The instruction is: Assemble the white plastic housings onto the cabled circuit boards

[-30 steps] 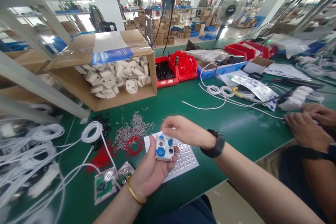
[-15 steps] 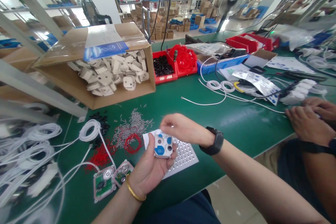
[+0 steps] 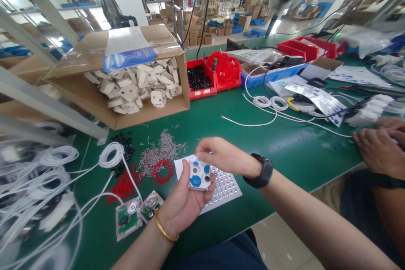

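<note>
My left hand (image 3: 182,206) is palm up and closed round a small white plastic housing (image 3: 199,180), thumb on one edge and fingers on the other. The housing's top carries a blue-and-white label and dark round spots. My right hand (image 3: 223,156) bends over the far edge of the housing with its fingertips pinched together; whatever is between them is hidden. Under both hands lies a white sheet (image 3: 232,197) with rows of shiny round dots. Left of my left wrist sit two open housings with green circuit boards, one nearer (image 3: 129,218) and one beside it (image 3: 152,206).
Small metal pins (image 3: 163,149), red wire loops (image 3: 163,171) and coiled white cables (image 3: 111,155) lie left. Behind stand a carton (image 3: 117,123) of white housings and red bins (image 3: 202,93). At right are more cables (image 3: 268,103) and another person's hands (image 3: 378,147).
The whole view has shifted slightly. My hands keep nearly the same pose around the housing, which looks tilted a little differently.
</note>
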Tool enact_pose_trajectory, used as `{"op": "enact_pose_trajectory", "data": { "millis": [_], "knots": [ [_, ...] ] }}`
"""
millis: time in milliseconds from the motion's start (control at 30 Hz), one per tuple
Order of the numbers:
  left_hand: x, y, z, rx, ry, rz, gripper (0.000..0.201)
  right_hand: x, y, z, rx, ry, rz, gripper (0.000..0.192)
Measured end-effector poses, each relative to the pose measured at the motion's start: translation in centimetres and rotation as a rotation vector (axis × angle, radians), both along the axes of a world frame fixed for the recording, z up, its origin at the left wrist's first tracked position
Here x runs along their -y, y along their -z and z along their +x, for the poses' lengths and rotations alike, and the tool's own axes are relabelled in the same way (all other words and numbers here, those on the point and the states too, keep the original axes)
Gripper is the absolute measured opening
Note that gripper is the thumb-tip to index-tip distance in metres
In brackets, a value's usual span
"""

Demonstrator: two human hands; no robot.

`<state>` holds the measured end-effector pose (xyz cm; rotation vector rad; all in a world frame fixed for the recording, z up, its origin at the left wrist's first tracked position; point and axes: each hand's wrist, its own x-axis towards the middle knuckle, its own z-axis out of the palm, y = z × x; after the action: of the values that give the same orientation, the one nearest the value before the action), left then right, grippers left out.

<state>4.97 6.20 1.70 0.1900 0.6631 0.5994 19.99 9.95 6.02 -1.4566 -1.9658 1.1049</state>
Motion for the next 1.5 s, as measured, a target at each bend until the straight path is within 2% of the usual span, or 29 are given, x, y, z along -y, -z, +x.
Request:
{"op": "enact_pose_trajectory", "data": {
  "millis": [1033, 1267, 1500],
  "knots": [
    [-0.1, 0.2, 0.0, 0.018, -0.031, -0.002, 0.045, 0.2, 0.9, -0.8, 0.022, 0.124, -0.034, 0.014],
    [-0.2, 0.3, 0.0, 0.018, -0.038, -0.016, 0.045, 0.1, 0.9, -0.8, 0.027, 0.096, -0.011, 0.015],
    [-0.3, 0.1, 0.1, 0.002, -0.052, -0.028, 0.043, 0.5, 0.9, -1.2, 0.019, 0.135, 0.021, 0.015]
  ]
}}
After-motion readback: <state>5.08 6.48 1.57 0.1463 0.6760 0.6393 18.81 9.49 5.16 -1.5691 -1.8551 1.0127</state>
